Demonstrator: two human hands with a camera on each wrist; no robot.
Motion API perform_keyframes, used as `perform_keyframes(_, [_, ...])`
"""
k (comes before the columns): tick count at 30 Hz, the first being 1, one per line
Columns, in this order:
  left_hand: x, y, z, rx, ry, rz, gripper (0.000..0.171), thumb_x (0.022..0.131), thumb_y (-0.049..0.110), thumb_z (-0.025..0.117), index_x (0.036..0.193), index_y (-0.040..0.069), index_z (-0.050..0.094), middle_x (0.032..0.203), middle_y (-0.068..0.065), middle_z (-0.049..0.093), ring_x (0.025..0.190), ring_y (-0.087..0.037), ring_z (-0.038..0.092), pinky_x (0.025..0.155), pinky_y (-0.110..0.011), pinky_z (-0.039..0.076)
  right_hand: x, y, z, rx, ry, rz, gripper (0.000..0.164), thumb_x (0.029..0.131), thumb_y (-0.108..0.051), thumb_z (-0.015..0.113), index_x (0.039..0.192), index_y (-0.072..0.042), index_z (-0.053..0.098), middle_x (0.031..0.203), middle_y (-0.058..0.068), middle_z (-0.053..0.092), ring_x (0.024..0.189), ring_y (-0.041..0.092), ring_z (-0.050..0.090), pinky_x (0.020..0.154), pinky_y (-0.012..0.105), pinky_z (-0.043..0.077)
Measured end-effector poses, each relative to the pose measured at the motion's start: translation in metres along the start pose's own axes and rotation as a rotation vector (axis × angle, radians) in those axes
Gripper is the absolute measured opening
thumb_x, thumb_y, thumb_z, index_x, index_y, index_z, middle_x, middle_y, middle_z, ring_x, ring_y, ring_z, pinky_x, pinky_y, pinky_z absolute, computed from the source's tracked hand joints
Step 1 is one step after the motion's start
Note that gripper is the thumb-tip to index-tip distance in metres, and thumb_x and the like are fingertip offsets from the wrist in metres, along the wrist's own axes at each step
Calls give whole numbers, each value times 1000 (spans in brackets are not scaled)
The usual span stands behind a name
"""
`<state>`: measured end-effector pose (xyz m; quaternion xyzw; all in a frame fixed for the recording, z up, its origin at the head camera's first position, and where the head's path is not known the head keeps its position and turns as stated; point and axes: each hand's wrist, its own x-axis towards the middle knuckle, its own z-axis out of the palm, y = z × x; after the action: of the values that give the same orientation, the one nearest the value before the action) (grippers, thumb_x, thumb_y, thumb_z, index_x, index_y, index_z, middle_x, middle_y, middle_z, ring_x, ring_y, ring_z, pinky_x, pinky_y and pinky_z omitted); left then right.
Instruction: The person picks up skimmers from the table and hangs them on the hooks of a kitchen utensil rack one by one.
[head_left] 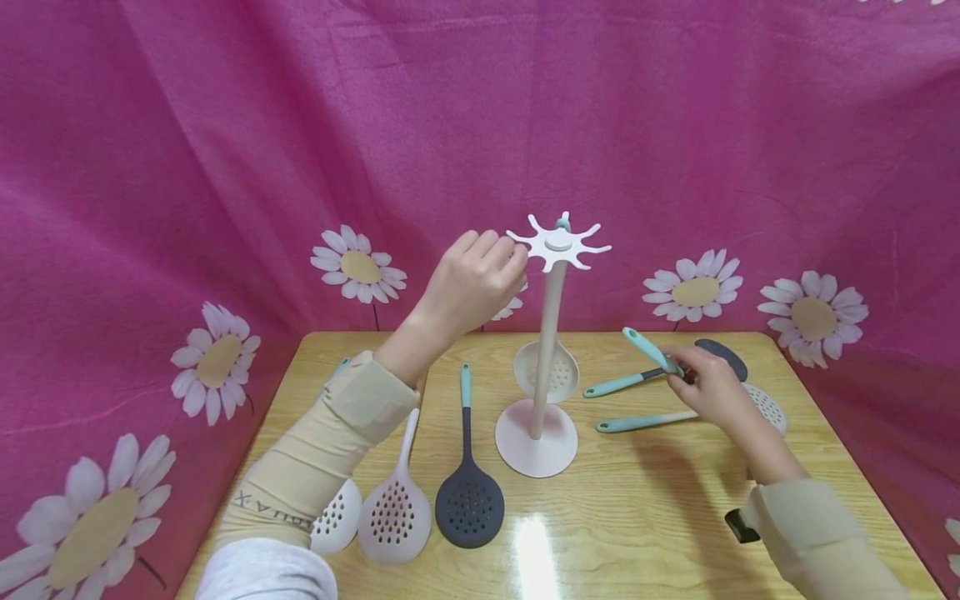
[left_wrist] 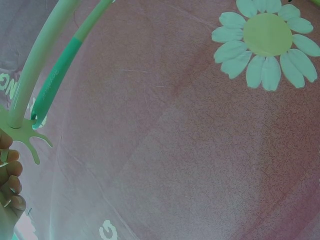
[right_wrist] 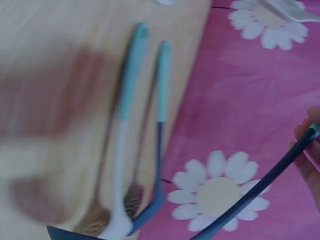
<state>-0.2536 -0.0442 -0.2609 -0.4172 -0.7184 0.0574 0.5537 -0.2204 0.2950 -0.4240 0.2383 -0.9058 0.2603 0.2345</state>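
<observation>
In the head view, my left hand (head_left: pixel 480 275) pinches a left arm of the white utensil rack (head_left: pixel 550 333), its fingers curled at the star-shaped top. Behind the pole hangs a cream slotted ladle (head_left: pixel 564 375); its teal handle (left_wrist: pixel 55 82) shows on a hook in the left wrist view. My right hand (head_left: pixel 708 383) grips a kitchen utensil (head_left: pixel 647 348) by its teal handle, raised above the table's right side. Its dark shaft (right_wrist: pixel 260 187) slants down from the hand in the right wrist view; which kind of head it has I cannot tell.
Right on the table (head_left: pixel 600 533) lie a dark turner (head_left: pixel 615 385) and a white-headed slotted utensil (head_left: pixel 645 422), both teal-handled. At left lie a dark skimmer (head_left: pixel 469 504), a pale skimmer (head_left: pixel 395 517) and a white one (head_left: pixel 337 517) partly behind my left arm. A pink flowered cloth (head_left: pixel 450 108) stands behind.
</observation>
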Motion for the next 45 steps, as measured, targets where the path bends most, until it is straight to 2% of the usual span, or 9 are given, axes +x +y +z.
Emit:
perform_keyframes(4, [1,0,-1,-1,1,1,8,80,9,56,78,4,63,69,-4,58,60,-18,52,54,-25,38,12,-7,-8,22,58,-4,35,71,12,65,103,0,60,79,7,58,58,8,45,49,22,40])
perform_keyframes(8, [1,0,-1,2,-2,3,9,80,9,57,79,4,63,70,-4,58,60,-18,52,54,-25,39,24,-14,-15,53,102,-12,37,71,13,66,105,1,60,82,10,60,61,6,49,52,14,41])
perform_keyframes(12, [2,0,-1,9,-5,3,9,80,10,57,79,4,64,70,-4,59,60,-18,53,54,-25,39,36,-21,-20,64,164,-50,35,70,14,66,102,2,62,78,10,62,64,5,51,56,9,40])
perform_keyframes(16, [2,0,-3,16,-5,1,9,80,10,58,79,4,64,70,-4,60,61,-18,54,54,-24,39,47,-29,-27,87,204,-54,35,70,14,65,103,2,62,78,12,63,69,0,51,59,6,40])
perform_keyframes(22, [2,1,-3,18,0,0,9,80,10,57,79,5,64,70,-4,59,61,-18,53,54,-25,39,64,-38,-37,111,230,-53,38,71,14,65,107,2,61,81,15,63,74,-13,48,63,5,40])
perform_keyframes(31, [1,0,-1,20,19,-2,9,80,9,55,77,5,63,69,-4,57,61,-18,52,54,-26,37,85,-55,-44,140,240,-69,38,72,13,66,109,3,60,83,15,63,79,-10,50,70,7,42])
perform_keyframes(37, [1,1,-2,30,25,-6,9,80,9,55,77,5,63,69,-3,57,60,-18,52,55,-26,37,97,-65,-43,169,249,-98,38,73,15,63,110,7,59,91,18,63,84,-9,49,69,8,42])
perform_keyframes(41, [1,1,-2,35,18,-6,10,81,10,55,77,6,63,70,-3,58,61,-18,52,55,-26,37,102,-69,-42,179,248,-87,37,74,15,61,110,6,60,92,18,63,84,-9,49,68,10,44])
perform_keyframes(45, [2,1,-2,41,18,-6,10,81,10,55,77,6,63,69,-3,58,61,-18,52,55,-26,37,106,-71,-40,147,246,-64,36,76,12,61,111,2,60,92,16,64,83,-9,49,66,7,43])
